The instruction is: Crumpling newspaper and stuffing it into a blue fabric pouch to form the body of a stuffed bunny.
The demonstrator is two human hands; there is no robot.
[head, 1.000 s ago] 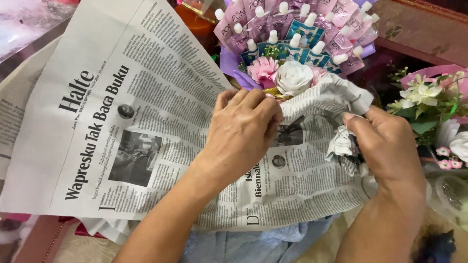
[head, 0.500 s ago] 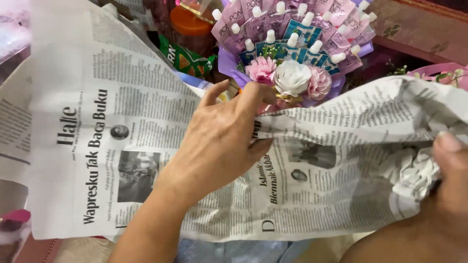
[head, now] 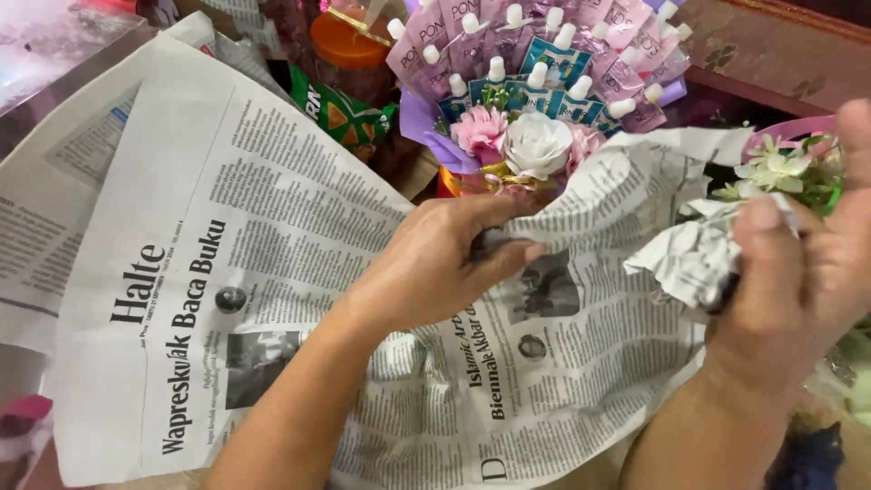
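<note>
While newspaper (head: 272, 299) swaddles the sachet bouquet (head: 535, 100), the left hand (head: 435, 263) pinches a fold; the right hand (head: 798, 263) clamps crumpled edge, seemingly drawing the wrap tight.

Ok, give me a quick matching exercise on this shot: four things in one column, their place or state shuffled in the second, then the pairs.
Things:
1. white rose
2. left hand
3. right hand
4. orange jar

Place or state:
A. pinching a crumpled edge of the newspaper at the right
B. behind the newspaper, at the top
C. middle of the bouquet, between pink flowers
D. gripping the newspaper fold just under the bouquet

Pairs: 1-C, 2-D, 3-A, 4-B
</note>
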